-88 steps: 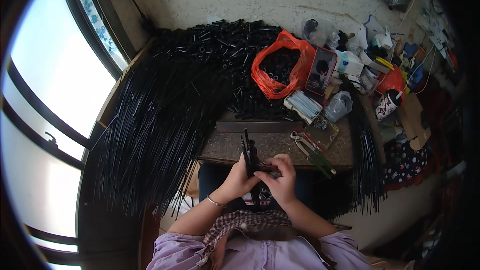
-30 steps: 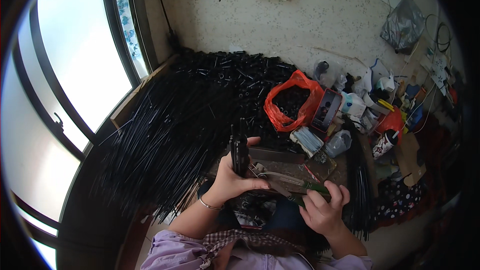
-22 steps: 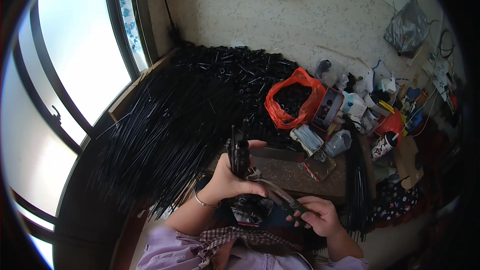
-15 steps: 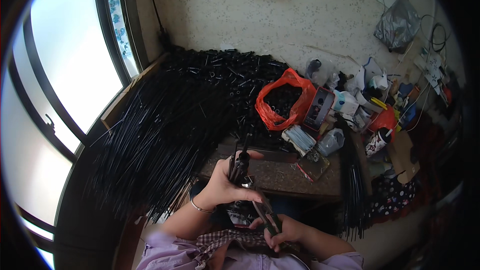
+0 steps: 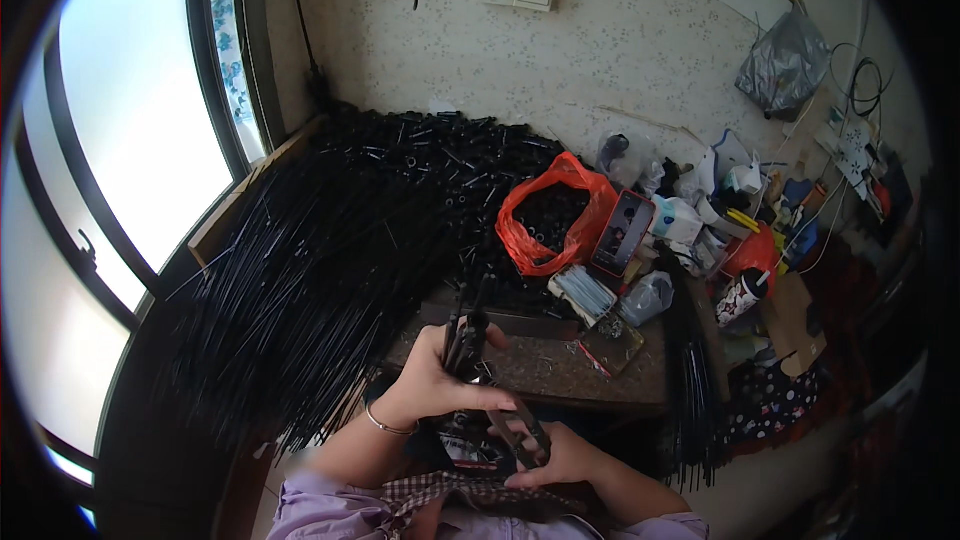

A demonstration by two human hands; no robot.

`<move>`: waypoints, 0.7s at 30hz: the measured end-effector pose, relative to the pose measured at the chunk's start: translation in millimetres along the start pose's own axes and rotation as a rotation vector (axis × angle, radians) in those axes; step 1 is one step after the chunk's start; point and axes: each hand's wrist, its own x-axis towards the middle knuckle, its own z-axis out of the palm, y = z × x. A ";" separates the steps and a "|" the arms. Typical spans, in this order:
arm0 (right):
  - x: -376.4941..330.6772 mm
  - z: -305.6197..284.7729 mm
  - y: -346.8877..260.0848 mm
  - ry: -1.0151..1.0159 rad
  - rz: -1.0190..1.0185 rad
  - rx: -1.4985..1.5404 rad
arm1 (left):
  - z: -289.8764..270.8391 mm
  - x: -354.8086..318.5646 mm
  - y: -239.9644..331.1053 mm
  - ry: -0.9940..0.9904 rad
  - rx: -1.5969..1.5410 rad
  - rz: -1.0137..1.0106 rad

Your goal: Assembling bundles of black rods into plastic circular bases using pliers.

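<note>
My left hand (image 5: 432,380) grips a bundle of thin black rods (image 5: 462,335), held upright over the near edge of a small brown work board (image 5: 560,368). My right hand (image 5: 562,455) sits lower, close to my body, closed around a dark tool with black handles (image 5: 520,430) that angles up toward the rod bundle. A bracelet is on my left wrist. What lies under my hands is dark and hard to make out.
A large heap of long black rods (image 5: 330,250) fills the floor at left and ahead. An orange plastic bag (image 5: 545,215) holds black parts. Bottles, packets and cables clutter the right side (image 5: 740,230). A window (image 5: 130,140) runs along the left wall.
My right hand has drawn back from the board to my lap with the dark tool. The left hand still holds the rod bundle upright. The view has tilted up toward the wall.
</note>
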 end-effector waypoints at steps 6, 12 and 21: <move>-14.2 -10.1 -17.6 0.453 -0.497 -0.626 | -17.4 -9.3 4.6 0.033 -0.026 0.013; -7.0 6.5 3.4 -0.103 0.092 0.444 | -7.6 -1.3 -0.6 -0.087 -0.071 0.038; -16.8 -2.1 -0.8 -0.071 -0.044 0.173 | -18.2 -4.7 -1.0 0.015 -0.046 0.088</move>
